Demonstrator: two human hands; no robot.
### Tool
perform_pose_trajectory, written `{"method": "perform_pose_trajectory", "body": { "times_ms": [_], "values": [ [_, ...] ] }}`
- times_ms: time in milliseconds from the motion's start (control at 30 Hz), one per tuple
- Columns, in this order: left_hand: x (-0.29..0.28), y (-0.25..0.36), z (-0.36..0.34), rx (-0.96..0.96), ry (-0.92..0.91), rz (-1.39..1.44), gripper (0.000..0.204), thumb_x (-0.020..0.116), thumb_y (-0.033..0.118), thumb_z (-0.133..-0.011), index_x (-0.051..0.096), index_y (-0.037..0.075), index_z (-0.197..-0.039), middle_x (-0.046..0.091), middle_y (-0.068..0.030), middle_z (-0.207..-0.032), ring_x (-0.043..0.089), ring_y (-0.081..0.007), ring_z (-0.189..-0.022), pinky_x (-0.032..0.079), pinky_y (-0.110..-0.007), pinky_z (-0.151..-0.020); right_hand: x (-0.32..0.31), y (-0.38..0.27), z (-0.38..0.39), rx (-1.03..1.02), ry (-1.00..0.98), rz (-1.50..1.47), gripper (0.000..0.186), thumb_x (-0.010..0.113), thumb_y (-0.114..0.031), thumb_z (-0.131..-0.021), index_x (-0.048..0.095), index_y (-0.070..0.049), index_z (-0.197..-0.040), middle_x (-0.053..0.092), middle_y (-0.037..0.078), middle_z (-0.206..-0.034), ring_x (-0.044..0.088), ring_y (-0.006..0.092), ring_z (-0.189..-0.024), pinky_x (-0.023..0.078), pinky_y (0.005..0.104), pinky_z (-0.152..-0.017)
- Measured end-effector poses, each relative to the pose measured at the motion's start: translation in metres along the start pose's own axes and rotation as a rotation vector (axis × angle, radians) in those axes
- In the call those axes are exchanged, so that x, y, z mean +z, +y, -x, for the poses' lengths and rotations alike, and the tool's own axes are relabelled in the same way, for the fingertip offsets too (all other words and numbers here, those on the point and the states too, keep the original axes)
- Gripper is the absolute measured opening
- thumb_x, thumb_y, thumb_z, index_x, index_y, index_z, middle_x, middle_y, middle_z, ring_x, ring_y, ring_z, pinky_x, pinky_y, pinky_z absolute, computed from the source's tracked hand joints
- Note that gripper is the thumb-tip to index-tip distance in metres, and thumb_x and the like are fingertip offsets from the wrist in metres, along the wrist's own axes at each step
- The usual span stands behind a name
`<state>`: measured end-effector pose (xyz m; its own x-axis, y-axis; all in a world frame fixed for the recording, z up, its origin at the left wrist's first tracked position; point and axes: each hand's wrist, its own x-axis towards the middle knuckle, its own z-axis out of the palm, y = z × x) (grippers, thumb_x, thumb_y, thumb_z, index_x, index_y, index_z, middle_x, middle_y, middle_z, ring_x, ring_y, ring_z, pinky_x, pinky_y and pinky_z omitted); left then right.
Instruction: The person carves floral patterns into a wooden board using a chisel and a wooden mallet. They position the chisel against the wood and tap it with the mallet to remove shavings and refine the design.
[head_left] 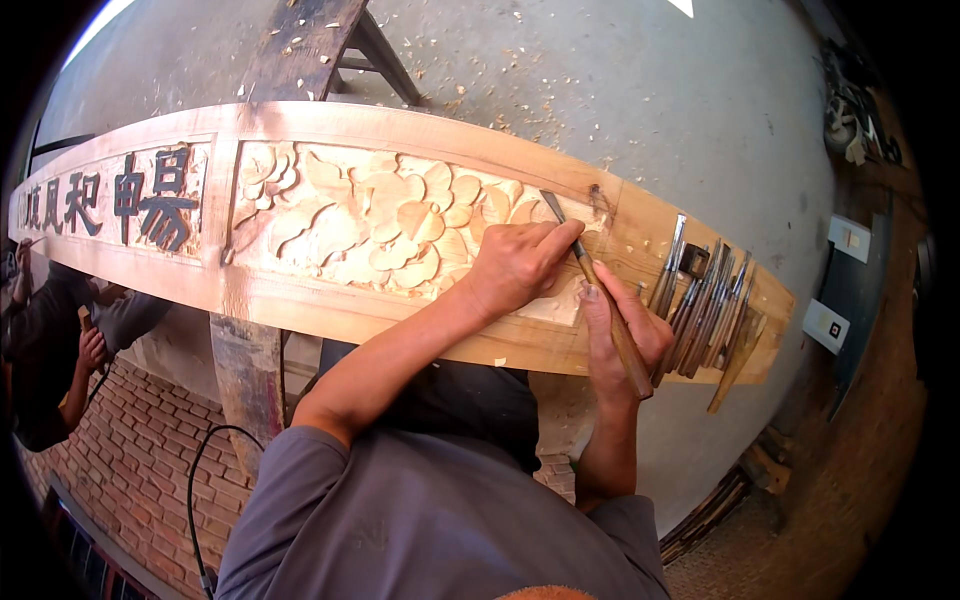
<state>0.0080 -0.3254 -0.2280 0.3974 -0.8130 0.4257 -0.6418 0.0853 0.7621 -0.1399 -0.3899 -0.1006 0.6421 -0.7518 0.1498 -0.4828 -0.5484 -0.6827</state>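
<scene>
My left hand (pixel 518 262) rests low over the carved wooden panel (pixel 400 215), its fingers closed around the metal shank of a wood-carving chisel (pixel 626 350). The tool's wooden handle lies in my right hand (pixel 632 328), fingers wrapped about it and thumb along its side. Its flat blade points away from me and to the left, beside the recess's upper right corner, and appears to touch the wood. Raised flowers and leaves fill the recess to the left of my hands. My fingers hide part of the shank and some carving under the left hand.
Several carving chisels (pixel 705 310) lie in a row on the board's right end, with a small dark block (pixel 694 261) among them. Dark raised characters (pixel 165 200) fill the left panel. A co-worker's hand (pixel 92 350) holds a tool at far left. Wooden trestles (pixel 250 375) support the board.
</scene>
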Motion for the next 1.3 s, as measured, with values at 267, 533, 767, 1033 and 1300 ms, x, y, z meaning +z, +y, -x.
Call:
{"method": "perform_pose_trajectory", "body": {
  "times_ms": [267,533,767,1033,1300],
  "values": [
    [0.001,0.0,-0.001,-0.002,-0.001,0.013,0.043,0.082,0.001,-0.088,0.074,0.004,-0.13,0.078,-0.0086,-0.09,0.077,-0.0248,-0.072,0.059,-0.038,-0.059,0.001,0.002,-0.001,0.002,0.001,-0.008,0.028,0.085,-0.003,-0.097,0.082,0.005,-0.123,0.083,0.021,-0.092,0.08,0.0247,-0.074,0.061,0.0347,-0.07],
    [0.005,-0.001,-0.002,-0.006,0.056,0.036,0.052,0.081,0.001,-0.092,0.069,0.001,-0.142,0.078,-0.0096,-0.09,0.076,-0.0253,-0.073,0.058,-0.038,-0.06,-0.008,-0.014,-0.032,0.017,-0.037,0.092,0.019,0.086,-0.002,-0.097,0.084,0.005,-0.115,0.083,0.018,-0.088,0.079,0.0215,-0.07,0.06,0.0317,-0.067],
    [0.005,0.0,-0.006,-0.041,0.092,0.063,0.069,0.079,0.002,-0.098,0.055,0.001,-0.162,0.078,-0.0099,-0.094,0.077,-0.0252,-0.076,0.058,-0.038,-0.061,-0.009,-0.017,-0.072,0.132,-0.084,0.006,0.014,0.083,-0.005,-0.098,0.083,0.005,-0.108,0.082,0.017,-0.085,0.077,0.0155,-0.07,0.059,0.0295,-0.067],
    [0.007,-0.004,-0.005,-0.011,0.046,0.082,0.078,0.072,0.006,-0.098,0.043,-0.002,-0.17,0.075,-0.0102,-0.102,0.077,-0.0266,-0.082,0.061,-0.038,-0.063,-0.013,-0.021,-0.082,0.229,-0.119,-0.02,0.016,0.081,-0.007,-0.1,0.083,0.007,-0.107,0.083,0.013,-0.085,0.076,0.0123,-0.072,0.06,0.0281,-0.07],
    [0.006,-0.001,-0.01,-0.099,0.02,0.093,0.074,0.076,0.006,-0.102,0.045,-0.001,-0.169,0.078,-0.0148,-0.105,0.079,-0.029,-0.083,0.06,-0.04,-0.064,-0.005,-0.026,-0.123,0.476,-0.125,-0.148,0.021,0.082,-0.014,-0.103,0.083,0.007,-0.098,0.078,0.006,-0.08,0.071,0.0107,-0.072,0.058,0.0259,-0.073]
  ]
}}
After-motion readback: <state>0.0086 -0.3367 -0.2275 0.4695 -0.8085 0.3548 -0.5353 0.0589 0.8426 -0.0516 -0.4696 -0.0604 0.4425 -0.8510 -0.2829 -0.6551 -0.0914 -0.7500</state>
